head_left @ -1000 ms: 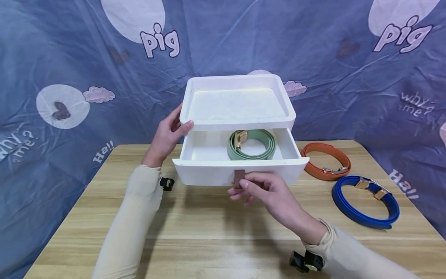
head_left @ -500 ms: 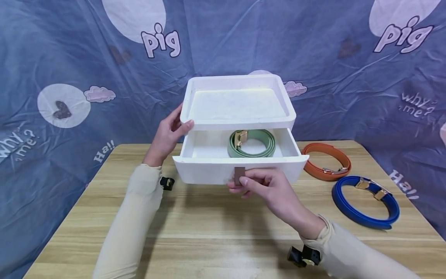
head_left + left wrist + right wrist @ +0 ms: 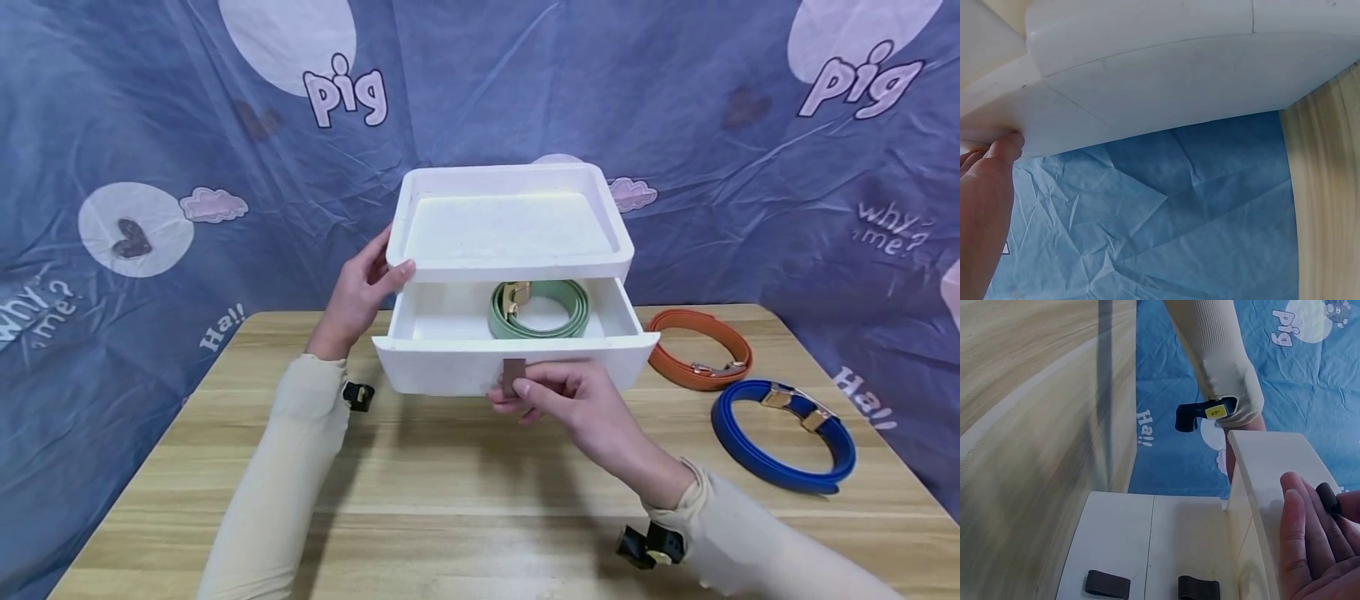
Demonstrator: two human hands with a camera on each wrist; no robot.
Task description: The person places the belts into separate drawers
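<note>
A white drawer cabinet [image 3: 517, 268] with a shallow tray top stands at the back of the table. Its top drawer [image 3: 442, 367] is pulled out, with a coiled green belt [image 3: 579, 308] and its gold buckle inside. My left hand [image 3: 356, 292] holds the cabinet's left front corner, thumb on the tray's edge and fingers along the side. At the drawer front, my right hand [image 3: 585, 412] pinches the brown pull tab [image 3: 513, 377] between thumb and fingers. In the right wrist view the right hand [image 3: 1319, 544] holds that dark tab [image 3: 1327, 499].
To the right of the cabinet lie a coiled orange belt [image 3: 678, 367] and a coiled blue belt [image 3: 750, 454] on the wooden table [image 3: 450, 533]. Two lower pull tabs [image 3: 1107, 584] show in the right wrist view. A patterned blue cloth [image 3: 480, 92] hangs behind.
The drawer front, with my right hand on its tab, has shifted slightly upward in view, toward the cabinet. My left hand stays at the corner.
</note>
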